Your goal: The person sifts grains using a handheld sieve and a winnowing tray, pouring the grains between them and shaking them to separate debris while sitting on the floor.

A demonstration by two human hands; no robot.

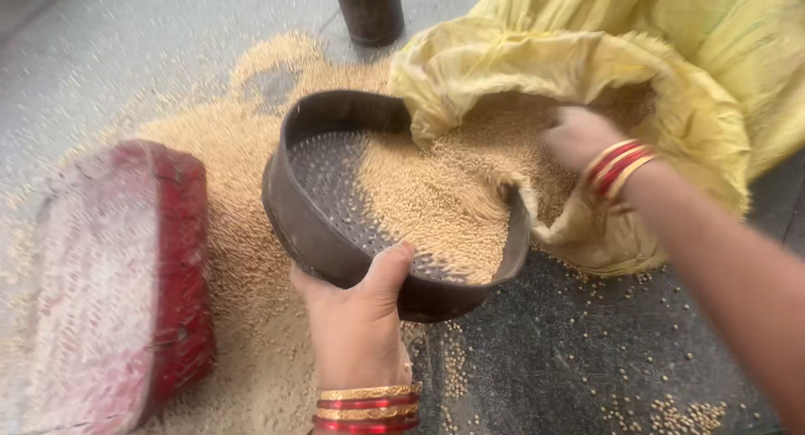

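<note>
Left hand [356,318] at 6 o'clock, closed on the near rim of the sieve [335,183]; thumb hooked over the rim to the inside, fingers hidden beneath. Red and gold bangles on that wrist [366,408].

The sieve is a round, dark metal pan with a perforated floor, sitting at frame centre and tilted, with its far edge pushed up against the sack mouth. Grain [436,204] covers the right half of its floor; the left half shows bare holes.

Right hand [579,137] at 2 o'clock, reaching into the open mouth of the sack [696,75], knuckles up, fingers buried in grain. How far the hand is open, and whether it grips anything, cannot be told. It wears red and gold bangles [616,167] too.

The sack is yellow cloth, slumped from 12 to 3 o'clock, its lip folded back, and grain runs from its mouth straight into the sieve.

A loose grain heap [239,259] is spread on the floor from 11 down to 7 o'clock, under and left of the sieve. A red woven tray [180,259] lies at 9 o'clock, its face dusted pale and its edge lying on the heap. A dark upright cylinder [369,12] stands at 12 o'clock, just beyond the heap. Stray grains [662,414] dot the dark floor at 5 o'clock.
</note>
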